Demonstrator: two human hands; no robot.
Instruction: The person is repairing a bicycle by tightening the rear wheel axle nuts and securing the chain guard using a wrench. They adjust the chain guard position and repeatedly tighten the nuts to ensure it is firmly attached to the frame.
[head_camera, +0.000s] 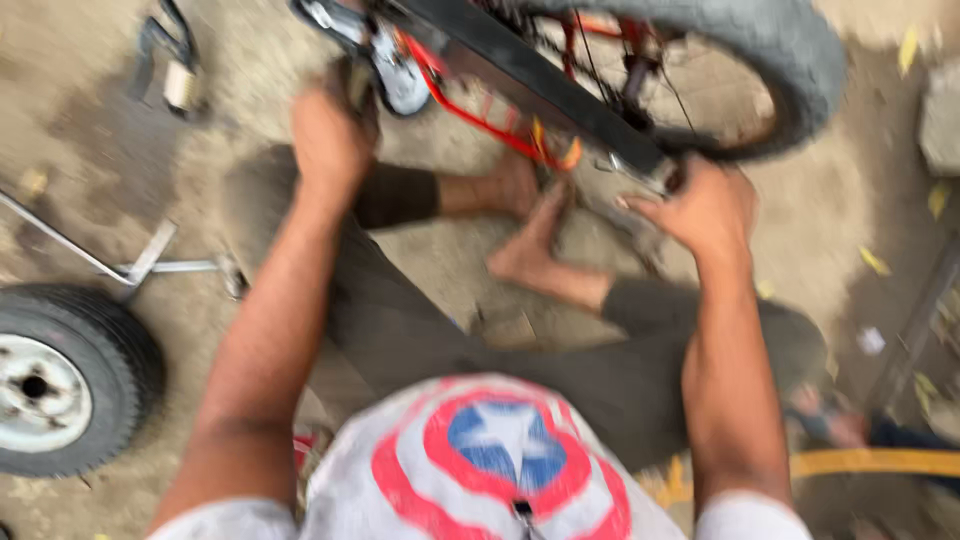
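At far centre, left hand (330, 135) and right hand (705, 210) clench the black bicycle frame (530, 75); judged best held level, fingers firm.

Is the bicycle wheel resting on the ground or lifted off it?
Lifted. The bicycle wheel sits above the sandy ground, shadow beneath it, while both hands grip the frame.

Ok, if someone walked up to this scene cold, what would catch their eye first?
Probably the bicycle wheel with its thick grey tyre at the top right, above the black and red frame that both hands grip: the left hand near the silver part at top centre, the right hand at the frame's lower end. Next, the small wheel with a white hub lying on the dirt at the left edge.
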